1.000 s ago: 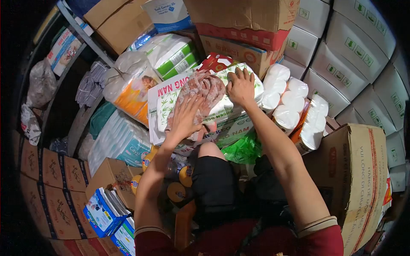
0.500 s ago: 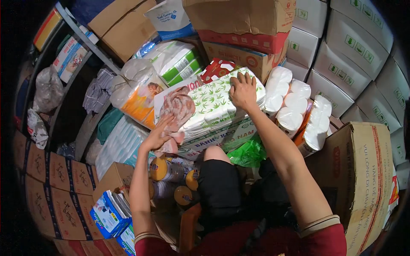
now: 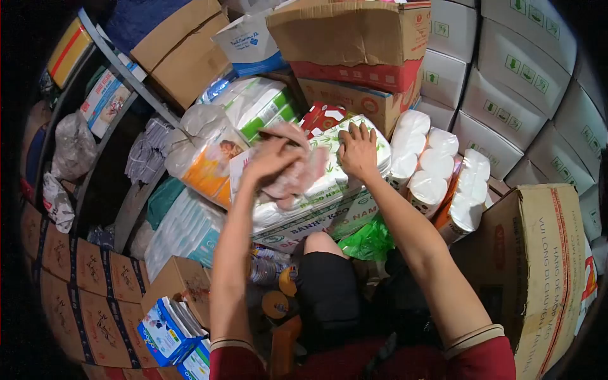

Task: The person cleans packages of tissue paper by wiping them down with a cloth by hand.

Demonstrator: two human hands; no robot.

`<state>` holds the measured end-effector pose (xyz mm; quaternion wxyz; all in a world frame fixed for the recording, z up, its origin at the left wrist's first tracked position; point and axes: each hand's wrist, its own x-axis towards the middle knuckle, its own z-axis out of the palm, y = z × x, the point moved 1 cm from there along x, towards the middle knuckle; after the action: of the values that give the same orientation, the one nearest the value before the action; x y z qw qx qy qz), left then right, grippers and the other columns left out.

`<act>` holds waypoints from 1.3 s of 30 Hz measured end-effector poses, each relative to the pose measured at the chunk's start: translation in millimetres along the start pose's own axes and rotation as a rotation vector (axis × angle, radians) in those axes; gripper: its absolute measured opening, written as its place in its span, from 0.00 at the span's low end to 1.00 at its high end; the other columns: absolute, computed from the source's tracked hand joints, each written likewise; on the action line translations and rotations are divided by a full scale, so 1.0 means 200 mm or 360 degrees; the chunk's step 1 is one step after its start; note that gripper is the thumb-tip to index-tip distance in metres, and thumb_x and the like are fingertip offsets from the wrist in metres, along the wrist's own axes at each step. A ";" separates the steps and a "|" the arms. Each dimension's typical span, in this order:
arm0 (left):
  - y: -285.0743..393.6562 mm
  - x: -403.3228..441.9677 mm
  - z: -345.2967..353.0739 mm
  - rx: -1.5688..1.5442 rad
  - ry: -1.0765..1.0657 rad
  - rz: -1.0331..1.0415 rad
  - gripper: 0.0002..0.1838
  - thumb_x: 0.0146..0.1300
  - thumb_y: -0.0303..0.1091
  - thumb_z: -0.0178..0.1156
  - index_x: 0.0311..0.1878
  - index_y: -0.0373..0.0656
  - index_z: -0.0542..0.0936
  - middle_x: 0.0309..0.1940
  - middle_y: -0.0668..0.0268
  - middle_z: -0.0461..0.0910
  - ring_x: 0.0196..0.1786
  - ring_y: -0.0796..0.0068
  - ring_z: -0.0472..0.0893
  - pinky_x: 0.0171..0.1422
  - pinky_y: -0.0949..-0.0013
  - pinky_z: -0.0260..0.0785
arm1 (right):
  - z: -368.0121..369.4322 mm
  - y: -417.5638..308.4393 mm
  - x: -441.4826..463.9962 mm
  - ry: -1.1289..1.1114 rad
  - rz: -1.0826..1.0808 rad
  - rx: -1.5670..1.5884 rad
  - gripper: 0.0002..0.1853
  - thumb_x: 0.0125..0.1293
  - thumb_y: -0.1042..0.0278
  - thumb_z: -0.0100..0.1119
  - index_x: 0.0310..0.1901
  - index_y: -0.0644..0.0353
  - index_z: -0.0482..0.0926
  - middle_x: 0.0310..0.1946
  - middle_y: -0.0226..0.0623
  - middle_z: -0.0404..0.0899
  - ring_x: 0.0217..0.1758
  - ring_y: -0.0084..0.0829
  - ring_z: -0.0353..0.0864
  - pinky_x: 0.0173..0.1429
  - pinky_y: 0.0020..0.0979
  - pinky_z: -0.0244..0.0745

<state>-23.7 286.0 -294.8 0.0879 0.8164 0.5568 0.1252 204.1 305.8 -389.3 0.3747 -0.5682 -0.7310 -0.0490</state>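
Note:
A pink patterned cloth point(image 3: 297, 174) is under my left hand point(image 3: 271, 161), pressed on top of a white package with green leaf prints point(image 3: 323, 166). Motion smears the cloth and that hand, and the fingers curl over the fabric. My right hand point(image 3: 359, 151) lies with fingers spread on the package's far right part, holding nothing. Beneath the package is a printed carton point(image 3: 323, 221). A bit of green plastic bag point(image 3: 369, 239) shows below it, beside my knee.
Wrapped toilet rolls point(image 3: 434, 171) stand on the right. An open brown carton point(image 3: 351, 35) sits behind, near stacked white boxes point(image 3: 506, 76). A large carton point(image 3: 551, 278) rises at right. Several jars point(image 3: 275, 304) stand low by my leg; metal shelving point(image 3: 120, 63) is at left.
My left hand has swept the cloth from the package's left end up and right toward its middle. My right hand stays on the package. The view has shifted slightly.

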 end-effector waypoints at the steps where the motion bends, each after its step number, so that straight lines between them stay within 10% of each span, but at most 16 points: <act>1: 0.03 0.06 0.12 -0.0036 -0.0074 -0.0009 0.35 0.57 0.60 0.51 0.57 0.40 0.72 0.59 0.48 0.69 0.62 0.53 0.68 0.65 0.59 0.58 | -0.01 0.00 0.00 -0.0011 -0.0002 0.0008 0.18 0.56 0.61 0.53 0.48 0.56 0.75 0.60 0.46 0.66 0.67 0.48 0.56 0.70 0.53 0.44; 4: -0.05 0.16 0.42 0.0307 0.0274 -0.0293 0.37 0.56 0.63 0.48 0.59 0.42 0.71 0.58 0.50 0.70 0.61 0.53 0.69 0.64 0.57 0.59 | -0.01 0.00 0.00 -0.0041 0.0006 0.0008 0.18 0.55 0.61 0.53 0.48 0.56 0.75 0.59 0.46 0.66 0.67 0.49 0.57 0.70 0.53 0.44; 14: -0.94 0.24 0.53 0.0028 -0.0085 -0.0511 0.37 0.58 0.68 0.39 0.49 0.44 0.78 0.50 0.52 0.77 0.53 0.50 0.76 0.56 0.53 0.66 | -0.01 -0.01 0.01 0.0047 -0.0017 0.0048 0.18 0.54 0.63 0.54 0.47 0.58 0.75 0.58 0.47 0.67 0.66 0.49 0.58 0.69 0.52 0.46; 20: -0.50 0.02 0.16 0.0107 0.0035 -0.0830 0.36 0.59 0.65 0.40 0.44 0.40 0.80 0.44 0.48 0.79 0.50 0.47 0.77 0.53 0.54 0.68 | -0.01 -0.01 0.01 0.0016 0.0020 0.0059 0.18 0.54 0.63 0.53 0.47 0.57 0.76 0.58 0.47 0.67 0.66 0.49 0.58 0.70 0.52 0.45; 26: -0.95 -0.10 0.30 -0.0782 0.0499 -0.1064 0.29 0.56 0.60 0.54 0.40 0.38 0.80 0.38 0.47 0.81 0.44 0.53 0.80 0.48 0.60 0.70 | -0.01 -0.02 0.01 0.0001 0.0024 0.0025 0.17 0.55 0.63 0.53 0.47 0.57 0.76 0.58 0.46 0.67 0.66 0.48 0.58 0.70 0.52 0.46; 39: -0.73 -0.45 0.35 -0.0206 0.0890 -0.0670 0.38 0.59 0.58 0.55 0.59 0.32 0.66 0.54 0.41 0.70 0.57 0.49 0.72 0.58 0.59 0.65 | 0.02 0.00 0.00 0.0000 -0.0003 -0.0027 0.19 0.57 0.62 0.51 0.51 0.54 0.75 0.60 0.44 0.67 0.67 0.48 0.58 0.70 0.52 0.45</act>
<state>-163.8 255.4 -412.6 0.0074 0.6108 0.7062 0.3579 202.6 307.4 -392.0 0.3699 -0.5706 -0.7311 -0.0556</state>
